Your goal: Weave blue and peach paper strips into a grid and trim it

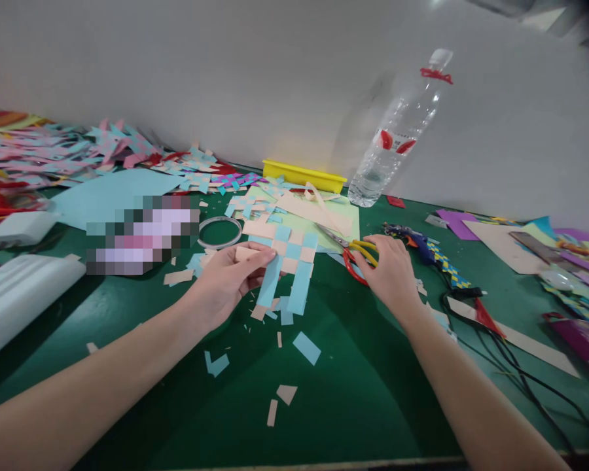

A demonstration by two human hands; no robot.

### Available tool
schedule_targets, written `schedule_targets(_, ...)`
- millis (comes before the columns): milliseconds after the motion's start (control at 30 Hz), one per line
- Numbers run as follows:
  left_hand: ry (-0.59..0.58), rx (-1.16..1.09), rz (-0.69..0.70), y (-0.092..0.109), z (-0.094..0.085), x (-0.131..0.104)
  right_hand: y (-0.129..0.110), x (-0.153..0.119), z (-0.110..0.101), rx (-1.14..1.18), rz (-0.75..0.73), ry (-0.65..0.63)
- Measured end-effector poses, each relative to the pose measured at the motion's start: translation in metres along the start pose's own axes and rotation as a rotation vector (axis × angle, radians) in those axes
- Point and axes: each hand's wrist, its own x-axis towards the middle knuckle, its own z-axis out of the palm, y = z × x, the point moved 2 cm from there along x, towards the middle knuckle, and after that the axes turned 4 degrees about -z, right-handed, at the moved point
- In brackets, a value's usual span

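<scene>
My left hand (235, 278) is closed, its thumb and fingers pinching a woven paper piece (294, 252) by its left edge. Blue and pale peach strips cross in it like a checkerboard, and loose strip ends hang down. My right hand (390, 268) has its fingers bent round the handles of a pair of scissors (346, 245), one handle yellow and one red. Their metal blades lie slightly apart and point up and left. Part of the grip is hidden by the hand. Blue and peach paper scraps (307, 348) lie on the table below the woven piece.
A tilted plastic bottle (392, 137) rests against the grey wall, beside a yellow tray (304, 175). A tape ring (220, 233) lies left of the woven piece. On the right are a blue glue gun (422, 247) and black cables (520, 373). Paper strips (39, 154) pile up far left.
</scene>
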Motion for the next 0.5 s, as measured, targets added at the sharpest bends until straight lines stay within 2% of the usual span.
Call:
schedule_targets(100, 0.006, 0.08, -0.016, -0.002, 0.0, 0.0, -0.02, -0.001, -0.014, 0.341, 0.054, -0.025)
schedule_targets(167, 0.012, 0.163, -0.014, -0.003, 0.001, 0.0, -0.038, -0.005, -0.02, 0.681, 0.136, -0.156)
schedule_targets(233, -0.001, 0.25, 0.019, -0.003, 0.004, -0.001, -0.054, -0.011, -0.023, 0.923, 0.202, -0.317)
schedule_targets(367, -0.045, 0.398, 0.068, -0.005, 0.006, -0.001, -0.074, -0.02, -0.022, 1.166, 0.302, -0.58)
schedule_targets(500, -0.072, 0.49, 0.047, -0.008, 0.005, 0.0, -0.077, -0.024, -0.017, 1.236, 0.397, -0.663)
